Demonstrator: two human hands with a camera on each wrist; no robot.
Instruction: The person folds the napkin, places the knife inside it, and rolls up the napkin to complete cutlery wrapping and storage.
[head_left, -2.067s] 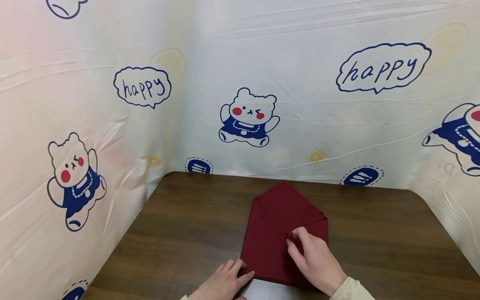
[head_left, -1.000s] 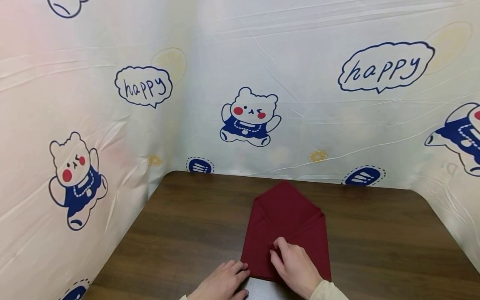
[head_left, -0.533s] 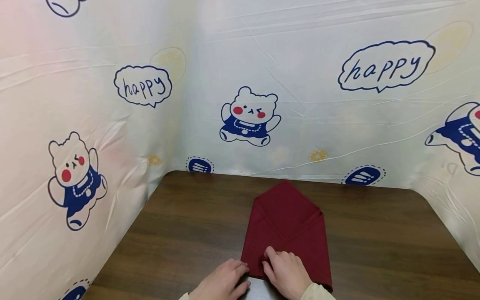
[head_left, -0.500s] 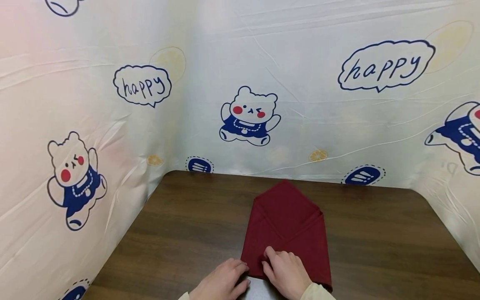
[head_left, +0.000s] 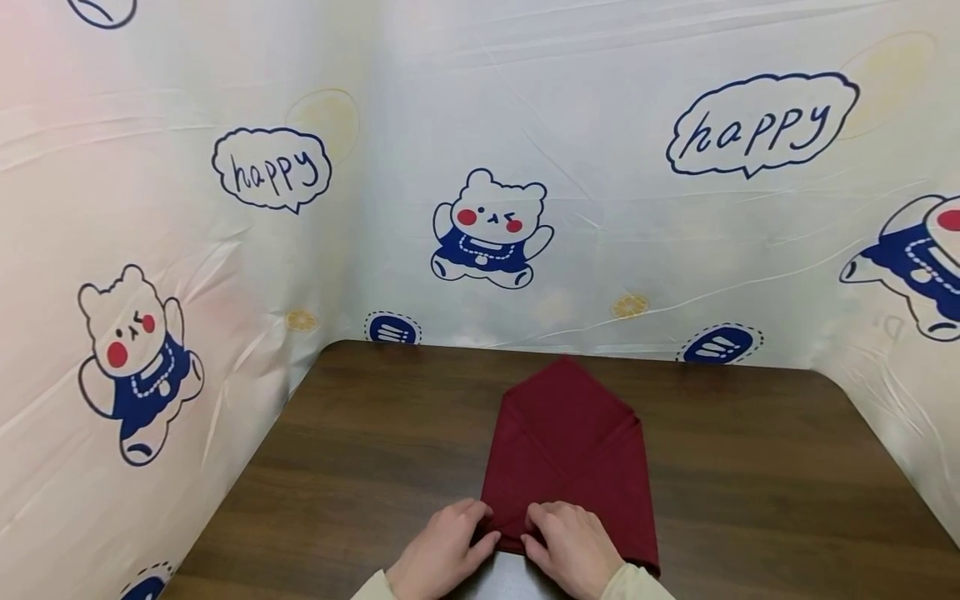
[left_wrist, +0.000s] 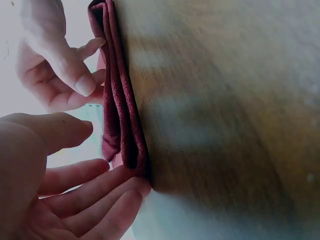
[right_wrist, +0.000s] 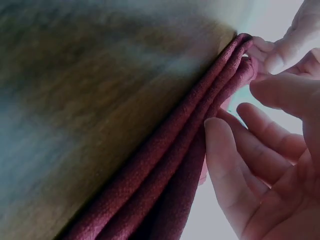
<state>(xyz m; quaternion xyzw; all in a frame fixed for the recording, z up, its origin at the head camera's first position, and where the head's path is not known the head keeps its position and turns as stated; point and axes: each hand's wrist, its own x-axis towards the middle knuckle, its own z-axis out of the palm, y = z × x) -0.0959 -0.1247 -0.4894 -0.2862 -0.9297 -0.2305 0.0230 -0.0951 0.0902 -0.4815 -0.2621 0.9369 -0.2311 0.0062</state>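
A dark red cloth (head_left: 570,446), folded into an envelope shape with a point at its far end, lies flat. At its near left corner my left hand (head_left: 442,550) touches the edge with relaxed fingers. My right hand (head_left: 576,546) rests on the cloth near the middle of its front edge, fingers gently bent. In the left wrist view, the cloth (left_wrist: 117,95) shows several stacked layers edge-on, and the left thumb stands apart from it. The right wrist view has the cloth (right_wrist: 175,150) against the right fingertips (right_wrist: 215,130), with that thumb also apart.
The cloth lies on a brown wooden table (head_left: 360,433) with rounded far corners. White curtain-like sheets (head_left: 600,208), printed with bears and the word "happy", hang behind the table and along both sides.
My right hand, earlier pinching a bit of cloth at the middle, has moved toward the near edge and left, and its fingers have loosened. My left hand has shifted slightly onto the corner.
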